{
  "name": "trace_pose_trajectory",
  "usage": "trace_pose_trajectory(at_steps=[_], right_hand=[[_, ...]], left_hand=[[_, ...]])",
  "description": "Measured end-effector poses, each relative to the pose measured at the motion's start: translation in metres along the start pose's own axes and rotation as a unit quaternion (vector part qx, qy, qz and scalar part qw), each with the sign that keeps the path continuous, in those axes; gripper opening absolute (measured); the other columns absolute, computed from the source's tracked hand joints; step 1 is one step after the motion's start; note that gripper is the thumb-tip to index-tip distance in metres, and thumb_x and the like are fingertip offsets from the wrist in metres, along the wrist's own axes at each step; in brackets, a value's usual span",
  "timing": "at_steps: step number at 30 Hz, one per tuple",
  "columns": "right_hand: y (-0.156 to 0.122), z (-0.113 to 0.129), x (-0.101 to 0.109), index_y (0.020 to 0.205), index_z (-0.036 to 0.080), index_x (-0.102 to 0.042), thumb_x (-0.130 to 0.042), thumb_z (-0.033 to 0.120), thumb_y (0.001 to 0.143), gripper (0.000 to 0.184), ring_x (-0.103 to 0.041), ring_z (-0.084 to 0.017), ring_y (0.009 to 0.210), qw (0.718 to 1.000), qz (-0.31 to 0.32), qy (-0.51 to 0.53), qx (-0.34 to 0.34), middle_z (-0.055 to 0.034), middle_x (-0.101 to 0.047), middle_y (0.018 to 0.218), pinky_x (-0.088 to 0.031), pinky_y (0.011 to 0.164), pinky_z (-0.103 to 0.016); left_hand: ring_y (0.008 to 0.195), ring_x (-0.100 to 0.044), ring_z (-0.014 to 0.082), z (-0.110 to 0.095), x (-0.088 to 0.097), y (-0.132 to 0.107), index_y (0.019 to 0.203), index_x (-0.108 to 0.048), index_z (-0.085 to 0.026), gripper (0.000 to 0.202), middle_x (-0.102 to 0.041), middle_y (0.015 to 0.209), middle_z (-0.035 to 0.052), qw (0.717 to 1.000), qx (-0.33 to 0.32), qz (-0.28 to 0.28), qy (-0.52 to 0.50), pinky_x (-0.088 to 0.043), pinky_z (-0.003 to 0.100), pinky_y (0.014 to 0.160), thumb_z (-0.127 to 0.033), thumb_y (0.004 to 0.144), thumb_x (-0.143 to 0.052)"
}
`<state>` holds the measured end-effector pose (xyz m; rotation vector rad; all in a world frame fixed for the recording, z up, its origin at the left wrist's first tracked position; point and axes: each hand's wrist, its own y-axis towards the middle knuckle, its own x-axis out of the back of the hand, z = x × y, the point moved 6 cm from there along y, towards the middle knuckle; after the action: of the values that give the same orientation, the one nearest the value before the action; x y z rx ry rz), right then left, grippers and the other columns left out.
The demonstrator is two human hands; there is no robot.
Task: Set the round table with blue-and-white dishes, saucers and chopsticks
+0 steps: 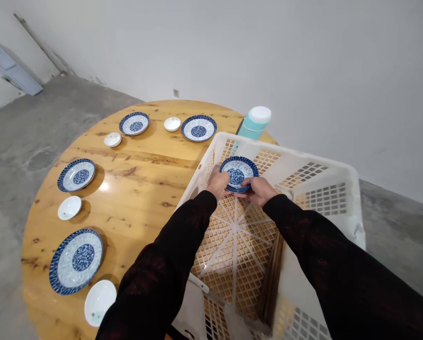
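A stack (239, 166) of blue and white plates is over the basket (356, 208), near its far wall. I cannot tell how high up it is. The left hand (218, 183) has its fingers clamped on the left side of the stack. The right hand (260, 190) has its fingers clamped on the right side, thumb on top.

To do this well, I think both hands should hold the stack flat, since smooth plates may slide. A thumb could lift one edge while the other hand holds the rest. Rims should not bump the basket.

Left of the basket, the bench (151, 189) has more plates (198, 128) and bowls (70, 208). Some bowls have tiny marks, too small to tell. The bottle (256, 123) behind the basket shows no words I can read.
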<state>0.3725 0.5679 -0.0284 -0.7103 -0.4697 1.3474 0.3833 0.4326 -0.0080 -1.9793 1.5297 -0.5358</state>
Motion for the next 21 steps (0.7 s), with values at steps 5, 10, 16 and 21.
trace_pose_trajectory(at_steps=[5,10,16,21], right_hand=[[0.004,0.001,0.002,0.080,0.016,-0.057,-0.056,-0.007,0.062,0.029,-0.061,-0.014,0.060,1.000,-0.014,-0.019,0.012,0.0010,-0.061,0.064,-0.065,0.056,-0.031],[0.007,0.001,0.002,0.080,0.016,-0.057,-0.056,-0.006,0.062,0.029,-0.062,-0.013,0.060,0.999,-0.013,-0.027,0.018,0.0010,-0.062,0.065,-0.065,0.056,-0.030],[0.015,0.001,0.001,0.080,0.018,-0.055,-0.058,-0.006,0.063,0.029,-0.061,-0.014,0.060,0.999,-0.009,-0.026,0.017,0.0019,-0.059,0.062,-0.064,0.055,-0.029],[0.018,0.001,0.001,0.078,0.017,-0.055,-0.059,-0.005,0.064,0.027,-0.061,-0.014,0.061,0.999,-0.007,-0.029,0.020,0.0011,-0.059,0.062,-0.063,0.054,-0.027]], left_hand=[[0.086,-0.071,0.0271,0.005,0.000,0.013,0.128,-0.060,-0.017,0.052,-0.073,0.102,0.0151,0.999,-0.026,-0.019,0.035,-0.059,0.036,0.067,-0.022,0.077,-0.063],[0.085,-0.071,0.0266,0.006,-0.001,0.022,0.122,-0.065,-0.018,0.046,-0.074,0.099,0.0132,0.997,-0.036,-0.032,0.063,-0.059,0.036,0.068,-0.024,0.077,-0.062],[0.091,-0.072,0.0304,0.005,0.000,0.029,0.118,-0.066,-0.015,0.045,-0.074,0.097,0.0158,0.998,-0.029,-0.048,0.037,-0.060,0.038,0.070,-0.025,0.074,-0.069],[0.093,-0.071,0.0316,0.003,-0.001,0.031,0.123,-0.063,-0.012,0.049,-0.075,0.097,0.0176,0.999,-0.031,-0.022,0.033,-0.059,0.036,0.070,-0.026,0.076,-0.070]])
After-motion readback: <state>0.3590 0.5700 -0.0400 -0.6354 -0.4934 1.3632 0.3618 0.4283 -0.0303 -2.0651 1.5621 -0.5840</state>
